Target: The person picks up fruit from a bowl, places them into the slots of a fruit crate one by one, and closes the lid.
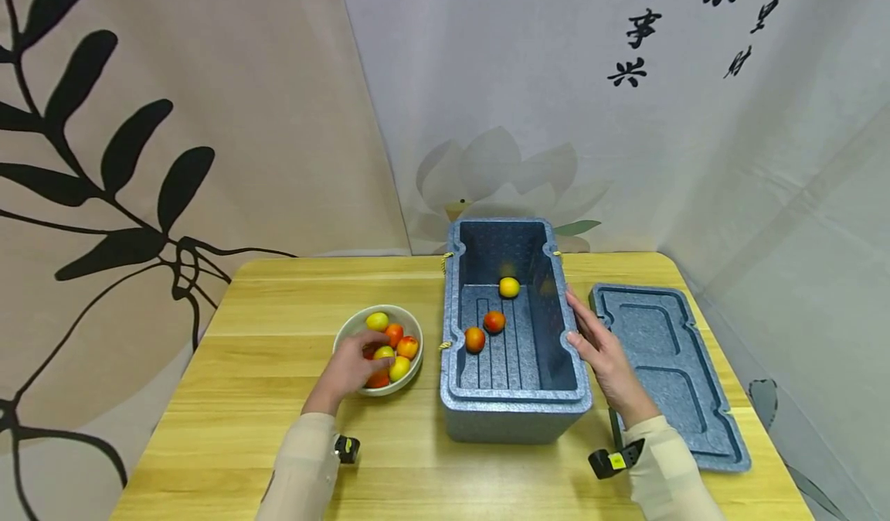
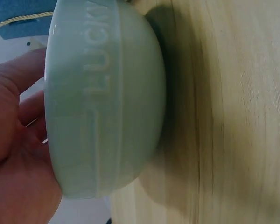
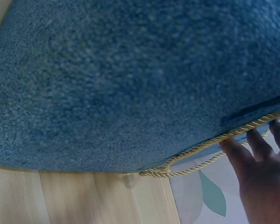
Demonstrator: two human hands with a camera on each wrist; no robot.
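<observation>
In the head view my left hand [image 1: 354, 362] reaches over the rim of a pale green bowl [image 1: 344, 337], thumb and fingers on either side of a small yellow fruit [image 1: 383, 353]. Whether they grip it cannot be told; in the left wrist view the bowl's wall [image 2: 107, 98] hides the fingertips. Other yellow and orange-red fruits [image 1: 407, 346] lie around it. My right hand [image 1: 606, 359] rests with extended fingers against the right side of a blue-grey foam box [image 1: 514, 401]. Inside the box are a yellow fruit [image 1: 509, 287] and two orange-red fruits [image 1: 494, 321].
The box's lid [image 1: 670, 374] lies on the wooden table [image 1: 278, 335] to the right, close beside my right hand. A twisted gold cord [image 3: 210, 142] runs along the box's side. A printed curtain [image 1: 521, 103] hangs behind the table.
</observation>
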